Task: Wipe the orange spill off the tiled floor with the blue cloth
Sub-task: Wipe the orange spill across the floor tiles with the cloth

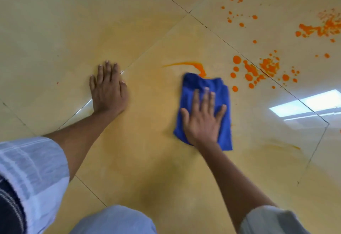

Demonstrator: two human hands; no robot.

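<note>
My right hand (203, 119) lies flat with spread fingers on the folded blue cloth (191, 93), pressing it onto the beige tiled floor (147, 159). An orange smear (195, 66) curves along the floor and meets the cloth's far edge. Orange drops and blotches (251, 73) lie scattered to the right of the cloth, with more orange splatter (321, 27) farther away at the upper right. My left hand (108, 89) rests flat on the bare floor to the left, fingers straight, holding nothing.
A faint yellowish film covers the tile around the cloth, and a thin orange streak (287, 145) lies at the right. A ceiling light's reflection (306, 104) shines on the floor at the right. My knees (118, 220) show at the bottom edge.
</note>
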